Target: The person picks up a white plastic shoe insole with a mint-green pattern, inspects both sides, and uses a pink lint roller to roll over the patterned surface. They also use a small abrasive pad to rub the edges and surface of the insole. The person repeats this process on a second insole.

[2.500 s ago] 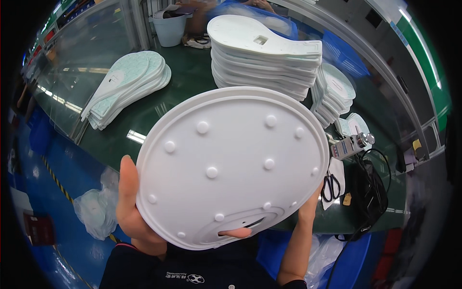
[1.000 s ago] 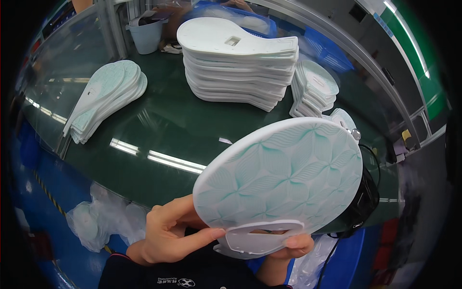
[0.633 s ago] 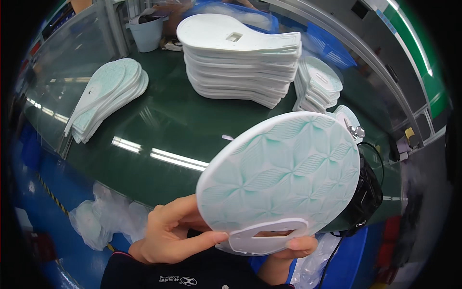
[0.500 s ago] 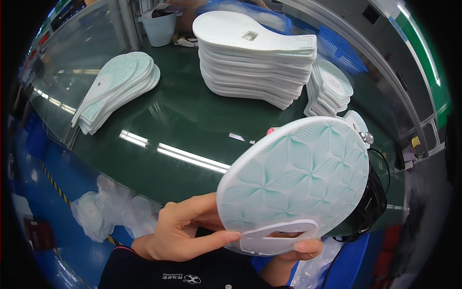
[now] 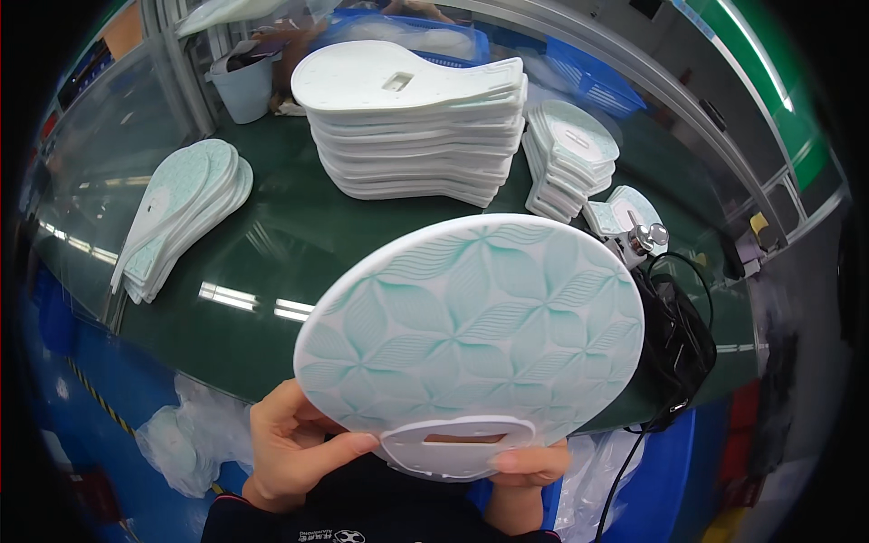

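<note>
An oval white plastic panel (image 5: 480, 339) with a teal leaf pattern is held over the near edge of the table, its patterned face towards me. At its near end is a plain rounded section (image 5: 412, 445) with a rectangular slot. My left hand (image 5: 303, 443) grips the panel's lower left edge, thumb on the front by the plain section. My right hand (image 5: 532, 463) pinches the lower right edge, its thumb on that section's corner. The other fingers of my right hand are mostly hidden behind the panel.
A tall stack of white paddle-shaped panels (image 5: 407, 127) stands on the green table (image 5: 262, 348). Smaller patterned stacks lie at left (image 5: 172, 213) and right (image 5: 575, 149). Metal knobs (image 5: 644, 240) and a black bag-like item (image 5: 683, 353) are at right. Behind are a bucket (image 5: 244, 89) and blue baskets (image 5: 593, 77).
The panel has shifted left in view and turned to face me more squarely, both hands still holding it. The view has swung, so the small panel and knobs at right show more.
</note>
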Demonstrator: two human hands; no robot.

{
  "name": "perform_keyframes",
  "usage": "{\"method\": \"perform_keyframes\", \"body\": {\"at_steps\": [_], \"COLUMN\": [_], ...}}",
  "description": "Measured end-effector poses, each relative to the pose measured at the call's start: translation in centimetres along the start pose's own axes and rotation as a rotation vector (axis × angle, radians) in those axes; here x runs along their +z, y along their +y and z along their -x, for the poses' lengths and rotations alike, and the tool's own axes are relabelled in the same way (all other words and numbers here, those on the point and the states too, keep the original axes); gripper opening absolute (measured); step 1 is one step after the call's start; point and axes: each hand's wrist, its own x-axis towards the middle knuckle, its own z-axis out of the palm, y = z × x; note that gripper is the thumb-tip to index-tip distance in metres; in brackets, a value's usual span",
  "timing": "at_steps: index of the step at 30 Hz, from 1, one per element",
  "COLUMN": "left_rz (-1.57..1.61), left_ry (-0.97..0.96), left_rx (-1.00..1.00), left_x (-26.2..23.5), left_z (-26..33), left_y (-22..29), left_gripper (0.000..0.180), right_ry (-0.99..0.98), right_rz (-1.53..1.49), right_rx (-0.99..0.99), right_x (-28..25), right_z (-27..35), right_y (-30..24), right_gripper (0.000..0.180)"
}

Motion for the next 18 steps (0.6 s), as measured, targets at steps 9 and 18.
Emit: {"method": "perform_keyframes", "body": {"at_steps": [9,18], "left_rz": [0.022,0.113], "left_ry": [0.079,0.084], "left_rx": [0.105,0.020], "left_x": [-1.1,-1.5], "left_z": [-1.1,-1.1], "left_y": [-1.3,-1.6], "left_gripper": [0.062,0.078], "right_ry": [-0.192,-0.255], "right_rz": [0.167,0.032], "right_rx": [0.144,0.270], "right_x": [0.7,0.6], "right_z": [-1.1,-1.8], "right_y": [-0.2,-0.8], "right_gripper": [0.066,0.060]}}
